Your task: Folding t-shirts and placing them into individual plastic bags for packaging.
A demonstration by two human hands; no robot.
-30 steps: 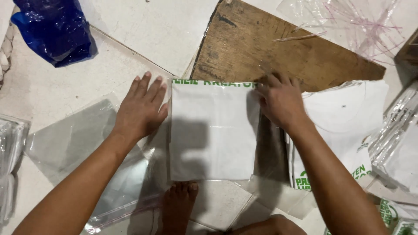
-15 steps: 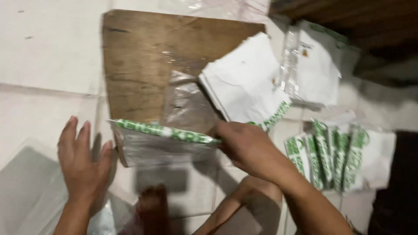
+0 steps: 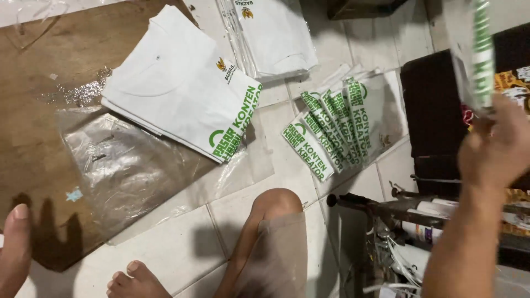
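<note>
The right hand [image 3: 497,146] now holds the bagged shirt [image 3: 475,55] lifted off the floor, up at the right over a dark pile [image 3: 436,121], no longer pressed flat. The left hand [image 3: 14,248] is off the shirt, down at the board's [image 3: 33,110] lower edge.

We see our right hand [image 3: 497,144] gripping a bagged shirt [image 3: 473,52] above fanned packed shirts [image 3: 337,124], left hand [image 3: 14,248] by the wooden board [image 3: 38,99].

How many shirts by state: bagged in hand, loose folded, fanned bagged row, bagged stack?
Bagged shirt in the right hand: 1
Loose folded shirt on the clear bags: 1
Fanned bagged shirts: about 5
Bagged stack: depth unclear, counted as 1
Total: about 8
</note>
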